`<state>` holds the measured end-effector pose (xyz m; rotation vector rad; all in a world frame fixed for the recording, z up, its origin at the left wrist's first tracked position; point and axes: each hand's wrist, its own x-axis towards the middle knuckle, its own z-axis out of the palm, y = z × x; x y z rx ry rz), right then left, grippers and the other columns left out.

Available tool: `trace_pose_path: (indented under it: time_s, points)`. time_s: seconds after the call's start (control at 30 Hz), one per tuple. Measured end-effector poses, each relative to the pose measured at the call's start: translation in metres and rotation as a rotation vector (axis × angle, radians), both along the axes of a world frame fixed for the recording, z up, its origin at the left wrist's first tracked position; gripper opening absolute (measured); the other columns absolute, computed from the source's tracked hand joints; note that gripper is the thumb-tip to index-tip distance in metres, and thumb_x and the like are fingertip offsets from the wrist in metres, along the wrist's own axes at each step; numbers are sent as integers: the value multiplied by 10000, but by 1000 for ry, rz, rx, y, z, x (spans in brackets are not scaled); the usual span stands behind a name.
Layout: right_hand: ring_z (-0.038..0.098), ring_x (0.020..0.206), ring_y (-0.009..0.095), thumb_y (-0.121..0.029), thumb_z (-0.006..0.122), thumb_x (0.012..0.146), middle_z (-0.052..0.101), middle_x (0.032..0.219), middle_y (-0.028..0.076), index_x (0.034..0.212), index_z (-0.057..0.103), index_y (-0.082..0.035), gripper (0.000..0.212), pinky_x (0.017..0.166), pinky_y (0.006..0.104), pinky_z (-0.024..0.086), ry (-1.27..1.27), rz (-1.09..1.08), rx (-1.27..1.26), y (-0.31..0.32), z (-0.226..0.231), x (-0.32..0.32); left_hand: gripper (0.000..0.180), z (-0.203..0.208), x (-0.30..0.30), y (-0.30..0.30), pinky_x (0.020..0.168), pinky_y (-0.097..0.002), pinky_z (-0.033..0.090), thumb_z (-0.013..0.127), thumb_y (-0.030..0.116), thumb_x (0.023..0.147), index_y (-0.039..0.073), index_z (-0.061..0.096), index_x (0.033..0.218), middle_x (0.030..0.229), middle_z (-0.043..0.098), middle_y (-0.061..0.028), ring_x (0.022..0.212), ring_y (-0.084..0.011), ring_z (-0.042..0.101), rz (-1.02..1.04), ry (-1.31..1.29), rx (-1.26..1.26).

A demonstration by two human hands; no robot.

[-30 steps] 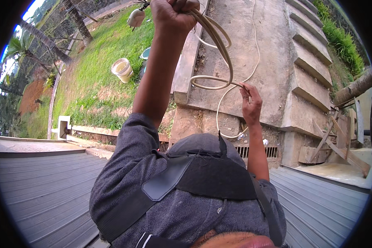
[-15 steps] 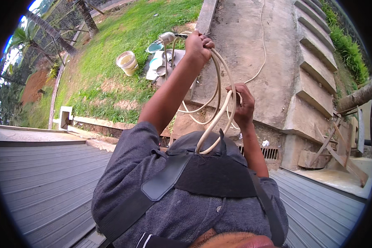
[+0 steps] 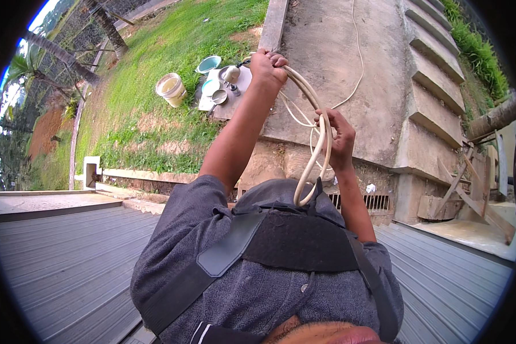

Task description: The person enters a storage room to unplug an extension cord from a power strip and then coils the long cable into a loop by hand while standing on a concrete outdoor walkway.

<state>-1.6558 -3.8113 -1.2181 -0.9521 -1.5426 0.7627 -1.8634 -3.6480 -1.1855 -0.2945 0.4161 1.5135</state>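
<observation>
Green grass (image 3: 126, 100) holds one bucket (image 3: 175, 94); left hand (image 3: 269, 67) clenches one looped cream cable (image 3: 321, 135), right hand's (image 3: 340, 137) fingertips pinch it.

Cable (image 3: 320, 140) partly hidden inside the left hand (image 3: 268, 66), its far run cut off at the top edge

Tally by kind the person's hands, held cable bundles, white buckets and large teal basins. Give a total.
Hands: 2 (left hand, right hand)
Cream cable bundle: 1
White bucket: 1
Large teal basin: 1
Total: 5
</observation>
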Motion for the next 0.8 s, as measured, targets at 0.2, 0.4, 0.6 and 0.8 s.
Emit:
trace_pose_path:
  time_s: [0.2,0.4,0.6,0.8]
  points:
    - [588,845,208,-152,788,819,602,978,82,1127,695,-31,344,782,380,487,-109,-187,144,-1,-5,14,433,54,-4,5,435,-271,263,368,399,1096,122,405,766,570,303,57,460,-113,270,180,-13,160]
    - [591,915,203,-327,509,1070,635,919,94,947,654,30,404,975,382,491,454,-403,182,28,16,23,403,86,17,2,432,-264,232,401,473,1078,151,404,836,605,304,51,462,-103,255,246,-42,253]
    - [434,696,168,-494,391,1077,416,677,23,659,421,-86,584,743,341,412,945,-103,-104,17,53,32,452,102,19,23,412,-256,223,381,481,1078,152,402,768,541,281,54,444,-100,229,312,-156,352]
    - [234,486,69,-379,599,1021,311,581,-67,665,419,-136,467,448,258,212,850,-42,-207,-53,65,94,456,100,-28,27,392,-265,226,363,465,1082,127,414,780,527,264,56,424,-94,225,419,54,598]
